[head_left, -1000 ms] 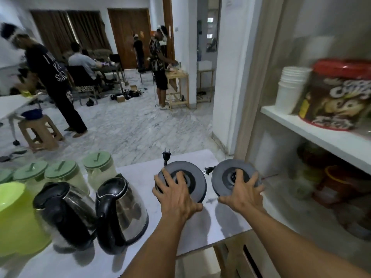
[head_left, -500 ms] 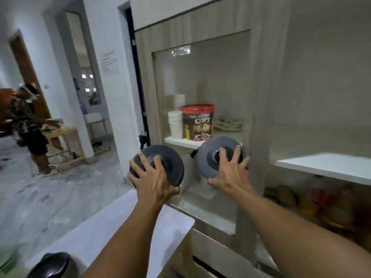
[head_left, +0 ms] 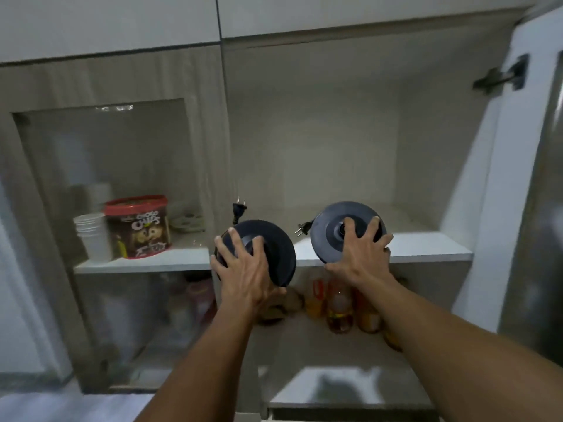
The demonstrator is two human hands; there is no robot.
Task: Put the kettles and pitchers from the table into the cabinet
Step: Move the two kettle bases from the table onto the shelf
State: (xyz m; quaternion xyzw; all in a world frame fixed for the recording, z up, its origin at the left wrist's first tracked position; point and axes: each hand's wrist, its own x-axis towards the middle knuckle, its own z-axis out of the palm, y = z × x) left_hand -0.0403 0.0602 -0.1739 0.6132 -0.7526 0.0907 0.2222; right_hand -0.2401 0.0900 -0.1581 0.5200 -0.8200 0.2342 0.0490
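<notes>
My left hand (head_left: 243,269) grips a round black kettle base (head_left: 274,251), held tilted in front of the cabinet's middle divider, its plug (head_left: 239,210) sticking up above it. My right hand (head_left: 362,254) grips a second round dark kettle base (head_left: 332,236) at the front edge of the white middle shelf (head_left: 426,248) of the open right compartment, its plug (head_left: 301,229) pointing left. No kettles or pitchers are in view.
The left compartment's shelf holds a stack of white cups (head_left: 93,236) and a Choco Chips tub (head_left: 137,226). Bottles (head_left: 339,303) stand on the lower shelf under my hands. The open cabinet door (head_left: 536,178) stands at the right. A white surface (head_left: 350,388) lies below.
I have turned from the table to face the cabinet. Both hands have lifted the kettle bases off the table and carried them up to the middle shelf.
</notes>
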